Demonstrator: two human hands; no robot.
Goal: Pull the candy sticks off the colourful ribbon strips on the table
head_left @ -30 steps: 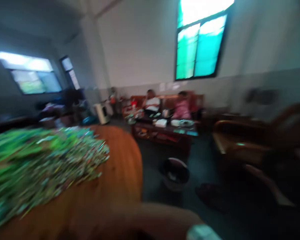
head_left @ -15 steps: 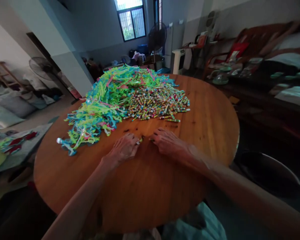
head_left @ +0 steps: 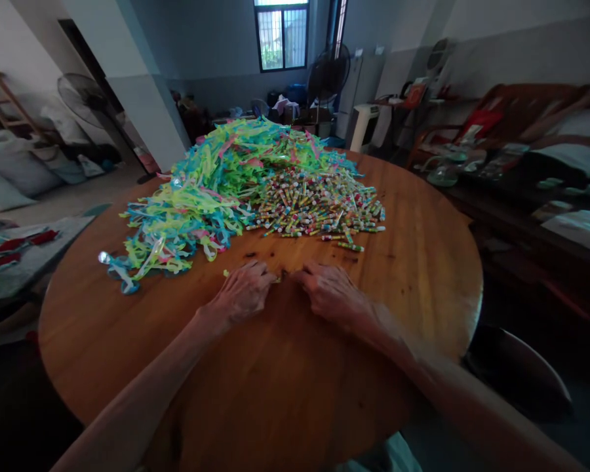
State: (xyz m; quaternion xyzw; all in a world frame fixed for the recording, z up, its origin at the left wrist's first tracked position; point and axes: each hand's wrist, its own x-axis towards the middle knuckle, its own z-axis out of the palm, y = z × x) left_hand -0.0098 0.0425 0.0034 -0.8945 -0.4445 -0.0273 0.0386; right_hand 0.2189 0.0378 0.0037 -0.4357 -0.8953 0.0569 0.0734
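Note:
Both of my hands rest on a round wooden table (head_left: 398, 275), knuckles up and fingertips nearly touching. My left hand (head_left: 243, 294) has its fingers curled, with a small yellowish piece (head_left: 277, 279) at its fingertips. My right hand (head_left: 332, 292) is curled too, and whatever it pinches is hidden. Just beyond them lies a heap of several small colourful tubes (head_left: 317, 206). Left of that spreads a big tangle of green, blue and pink plastic strips (head_left: 201, 190).
A dark bin (head_left: 518, 373) stands on the floor at the table's right edge. A low dark table with dishes (head_left: 545, 196) and wooden seats are at the right. Fans (head_left: 329, 72), a white appliance (head_left: 366, 124) and clutter line the far wall.
A second ago the view swung across the room toward people on a sofa. It now looks down at the table, and both hands have stayed together over the last half second.

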